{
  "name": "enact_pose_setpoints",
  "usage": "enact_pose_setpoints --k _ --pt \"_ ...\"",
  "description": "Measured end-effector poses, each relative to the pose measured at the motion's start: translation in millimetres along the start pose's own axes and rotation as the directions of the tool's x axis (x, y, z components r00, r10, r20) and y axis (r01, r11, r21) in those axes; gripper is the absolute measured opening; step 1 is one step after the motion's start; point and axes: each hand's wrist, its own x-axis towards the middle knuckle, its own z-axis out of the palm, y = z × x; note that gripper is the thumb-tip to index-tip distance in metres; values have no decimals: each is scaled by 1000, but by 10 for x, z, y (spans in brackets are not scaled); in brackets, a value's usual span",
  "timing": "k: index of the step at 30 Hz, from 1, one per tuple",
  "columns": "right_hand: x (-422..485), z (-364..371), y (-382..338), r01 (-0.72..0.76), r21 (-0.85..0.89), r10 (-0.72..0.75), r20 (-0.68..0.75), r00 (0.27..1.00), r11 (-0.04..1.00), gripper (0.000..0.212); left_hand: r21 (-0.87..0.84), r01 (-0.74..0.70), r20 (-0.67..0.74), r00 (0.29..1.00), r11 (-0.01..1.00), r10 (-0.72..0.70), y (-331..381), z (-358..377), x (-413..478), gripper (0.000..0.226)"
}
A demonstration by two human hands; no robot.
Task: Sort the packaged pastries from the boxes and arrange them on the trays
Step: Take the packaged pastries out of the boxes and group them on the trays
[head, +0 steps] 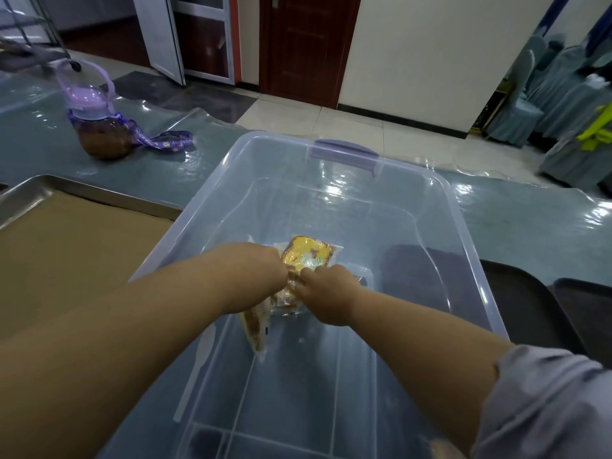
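Both hands were down in the clear plastic box [463,226]. The left hand [261,270] was curled round a wrapped pastry [255,326] that hung below the wrist, and the right hand [328,296] pinched the yellow pastry packet [306,251] right beside it. A metal tray [39,190] sat left of the box, with dark trays [530,293] on the right.

Single head-worn wide-angle view, looking forward and down, close above the clear box [463,226]; edges bowed
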Motion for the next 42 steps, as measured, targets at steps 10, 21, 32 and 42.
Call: enact_pose_setpoints --k 10,21,32,42 --pt "94 10 -102 -56 -24 55 -51 997 998 23 -24 92 21 996 995 -91 -90 73 31 23" --pt "-268 -600 370 -505 318 501 102 859 802 30 -104 130 -149 978 986 -145 -25 -103 -195 33" --pt "-1286 -995 122 -592 525 701 -13 713 611 23 -560 169 -425 782 811 -456 183 -336 -630 38" --pt "-2173 -1322 -89 -445 698 814 -367 450 561 33 -737 7 -557 560 676 -613 609 -660 -946 30"
